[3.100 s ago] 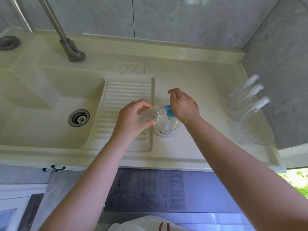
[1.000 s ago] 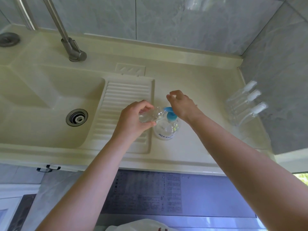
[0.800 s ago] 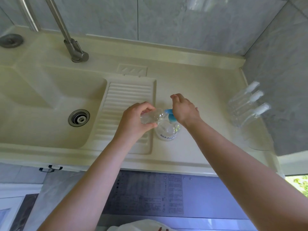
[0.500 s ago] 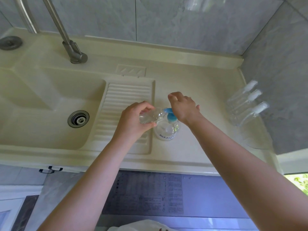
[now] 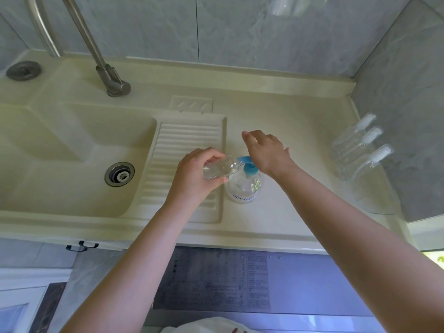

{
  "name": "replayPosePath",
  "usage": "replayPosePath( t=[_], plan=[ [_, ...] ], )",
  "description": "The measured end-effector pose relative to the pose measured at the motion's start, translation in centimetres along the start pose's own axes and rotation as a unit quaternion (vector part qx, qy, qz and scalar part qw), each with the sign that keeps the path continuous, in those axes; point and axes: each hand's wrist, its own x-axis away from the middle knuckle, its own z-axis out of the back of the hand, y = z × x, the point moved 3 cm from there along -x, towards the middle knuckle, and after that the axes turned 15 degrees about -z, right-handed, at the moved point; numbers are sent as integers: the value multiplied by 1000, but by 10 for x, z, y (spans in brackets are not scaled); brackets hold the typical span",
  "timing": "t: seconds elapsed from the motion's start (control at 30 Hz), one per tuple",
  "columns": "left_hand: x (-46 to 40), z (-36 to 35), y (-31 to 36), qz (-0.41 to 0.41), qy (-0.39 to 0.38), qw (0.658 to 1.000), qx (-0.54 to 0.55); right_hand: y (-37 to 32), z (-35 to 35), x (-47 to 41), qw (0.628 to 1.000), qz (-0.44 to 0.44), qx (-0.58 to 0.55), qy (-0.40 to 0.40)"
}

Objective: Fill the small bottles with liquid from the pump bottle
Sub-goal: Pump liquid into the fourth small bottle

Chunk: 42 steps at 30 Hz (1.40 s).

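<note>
While the left hand (image 5: 194,175) is holding a small bottle (image 5: 219,167) tipped at the blue spout, the right hand (image 5: 266,152) is resting loose on the pump (image 5: 247,164). The pump bottle (image 5: 243,188) is standing on the surface (image 5: 288,131).

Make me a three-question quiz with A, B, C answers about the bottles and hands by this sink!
1. Where does the pump bottle stand?
A. in the basin
B. on the counter right of the ribbed board
C. on the floor

2. How many capped small bottles lean against the right wall?
A. one
B. three
C. six

3. What is the left hand doing?
A. holding a small clear bottle tilted at the blue spout
B. turning the tap
C. resting flat and empty

Answers: 1 B, it stands on the counter beside the ribbed board. 2 B, three white caps show. 3 A, its fingers wrap the bottle while the right hand is over the pump top.
</note>
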Motion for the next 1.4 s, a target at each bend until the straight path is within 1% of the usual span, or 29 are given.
replayPosePath(
  t=[0.1,0.13,0.33,0.43,0.5,0.6,0.73,0.8,0.87,1.0,1.1,1.2,1.4],
  plan=[
    [1,-1,-1,2,0,1000,-2,4,-6,-4,998,2,58,17],
    [1,-2,-2,3,-1,1000,-6,5,-7,-5,998,-1,59,20],
    [-1,-1,-1,8,-9,1000,-13,5,-8,-2,1000,-5,10,29],
    [0,0,0,12,3,1000,1,3,1,0,1000,5,-5,26],
    [2,0,0,11,6,1000,5,1,3,-1,999,19,13,39],
    [2,-2,-1,9,8,1000,3,3,-1,-2,998,14,45,49],
    [1,-1,-3,18,4,1000,-5,3,-7,2,989,12,107,104],
    [0,-1,-4,20,2,1000,-8,3,-8,2,987,14,112,114],
    [0,-1,-2,16,0,1000,-8,6,-6,2,991,1,93,100],
    [2,-1,-3,14,8,1000,2,3,2,2,998,-23,24,45],
    [2,-1,-4,9,7,1000,3,1,5,4,998,-13,42,52],
    [1,-2,-4,10,5,1000,2,2,-3,5,996,-11,75,41],
    [0,-3,-3,13,3,1000,-4,6,-9,4,999,-35,19,25]
  ],
)
